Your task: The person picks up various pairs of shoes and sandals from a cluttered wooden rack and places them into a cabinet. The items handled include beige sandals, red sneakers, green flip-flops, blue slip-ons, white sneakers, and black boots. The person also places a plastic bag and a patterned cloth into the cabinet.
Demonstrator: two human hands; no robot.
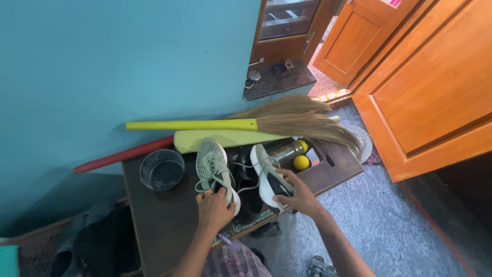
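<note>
The left hand (pixel 214 208) grasps the heel of the left shoe (pixel 215 169); the right hand (pixel 297 195) clasps the right shoe (pixel 267 174). Both shoes sit over the open worktop (pixel 159 220), between a bowl (pixel 162 169) and a yellow ball (pixel 301 162), a broom (pixel 256 123) behind.

Pale mint mesh shoes (pixel 212 166) — yellow-green broom handle (pixel 192 124), yellow ball (pixel 301 162), teal wall (pixel 123 61).
</note>
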